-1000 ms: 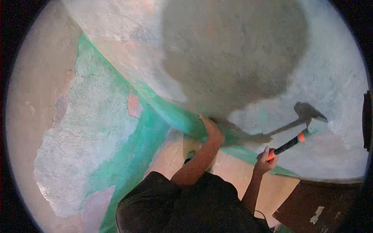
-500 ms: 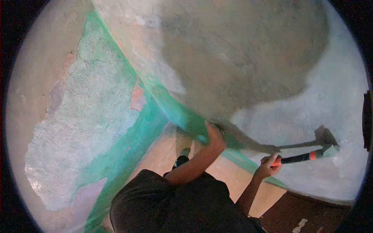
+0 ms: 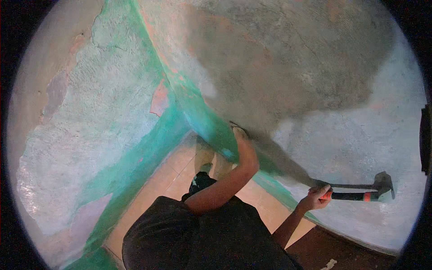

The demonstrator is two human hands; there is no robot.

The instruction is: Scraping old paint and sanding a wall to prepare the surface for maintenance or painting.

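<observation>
My right hand point(image 3: 317, 199) is closed around the orange grip of a hammer point(image 3: 348, 196) with a black and orange handle. Its grey head points right, close to the pale wall point(image 3: 333, 148), and casts a shadow there. Further left, my left hand point(image 3: 241, 134) is up against the same wall, just above the green painted band point(image 3: 211, 126). Its fingers are curled, and a thin dark rod-like piece point(image 3: 233, 123) sticks out past them against the plaster. Most of that piece is hidden by the hand, so its kind cannot be made out.
A second wall point(image 3: 99, 108) with peeling plaster and green paint meets this one at a corner on the left. Below lie beige floor tiles point(image 3: 162, 175) and my foot point(image 3: 204, 170). A dark brown surface point(image 3: 342, 249) is at lower right.
My left hand has moved up along the wall, and the dark piece now shows above it. The hammer has swung lower and to the right. The view has shifted slightly.
</observation>
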